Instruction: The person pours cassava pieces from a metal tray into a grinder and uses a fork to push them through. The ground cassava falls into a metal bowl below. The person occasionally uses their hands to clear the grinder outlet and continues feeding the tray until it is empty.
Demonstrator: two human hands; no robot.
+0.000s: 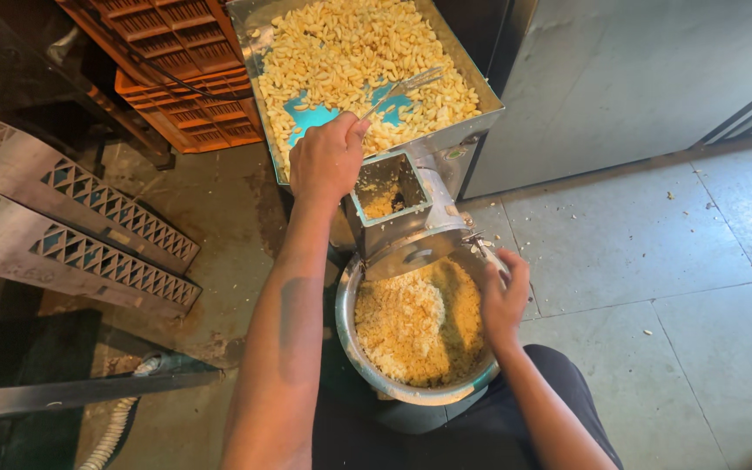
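Note:
My left hand point(327, 160) grips the handle of a metal fork-like rake point(402, 87) whose tines lie among pale nut pieces in a steel feed tray point(258, 52) with a blue bottom. Just right of that hand, a square steel hopper point(389, 190) opens below the tray, with nut pieces inside. Under it stands a round steel pot point(347, 335) full of yellowish chopped crumbs. My right hand point(503, 298) rests on the pot's right rim, fingers curled over the edge near a small metal part.
Orange plastic crates point(180, 70) are stacked at the back left. Grey plastic crates point(63, 226) lie on their sides at the left. A grey metal cabinet point(620, 78) stands at the right. The tiled floor point(672, 261) carries scattered crumbs. A ribbed hose point(115, 426) lies lower left.

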